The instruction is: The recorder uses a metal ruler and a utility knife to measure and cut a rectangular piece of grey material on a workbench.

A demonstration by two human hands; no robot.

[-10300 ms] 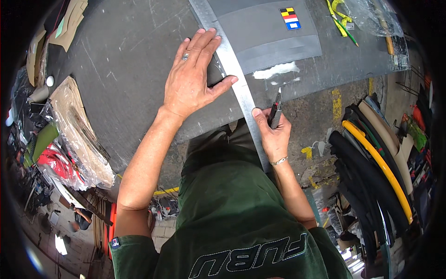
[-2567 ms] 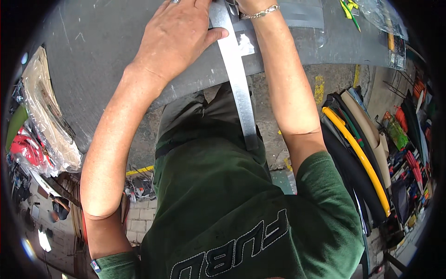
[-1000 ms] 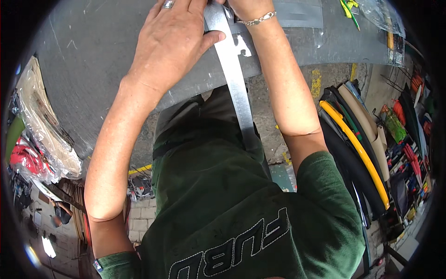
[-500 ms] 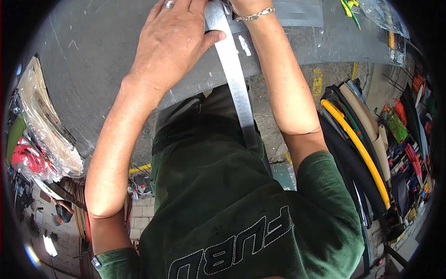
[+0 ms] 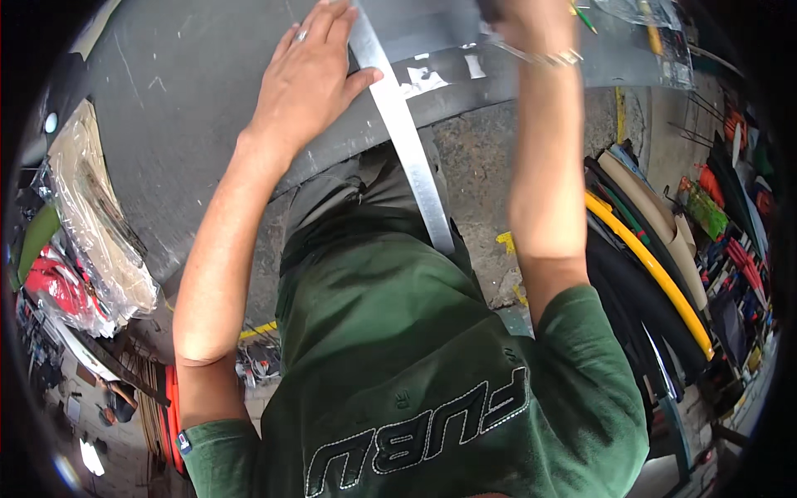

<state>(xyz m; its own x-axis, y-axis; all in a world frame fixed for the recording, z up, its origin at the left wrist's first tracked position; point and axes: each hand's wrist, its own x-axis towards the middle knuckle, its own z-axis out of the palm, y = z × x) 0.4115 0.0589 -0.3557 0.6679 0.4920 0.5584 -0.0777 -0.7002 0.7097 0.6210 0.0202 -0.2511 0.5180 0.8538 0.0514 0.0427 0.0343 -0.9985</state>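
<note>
A long metal straightedge (image 5: pixel 400 124) lies over the front edge of the dark grey worktable (image 5: pixel 191 108), its near end reaching to my shirt. My left hand (image 5: pixel 311 79) rests flat along its left side, thumb on the metal and fingers stretched forward. To the right of the straightedge is a smooth grey sheet (image 5: pixel 436 37), blurred, with its far part out of view. My right hand (image 5: pixel 535 25) is above the table's right part, smeared by motion. Its fingers appear closed around a dark object (image 5: pixel 488 10) too blurred to name.
White torn patches (image 5: pixel 425 80) show near the table's front edge. Clear plastic film and a yellow-green item (image 5: pixel 584 18) lie at the far right. Rolls of material, one yellow (image 5: pixel 656 274), stand to my right. Plastic-wrapped tan sheets (image 5: pixel 95 216) are at the left.
My right hand has moved right, away from the straightedge, with the dark object. More white patches are uncovered. My left hand stays at the straightedge, which sits slightly further left in view.
</note>
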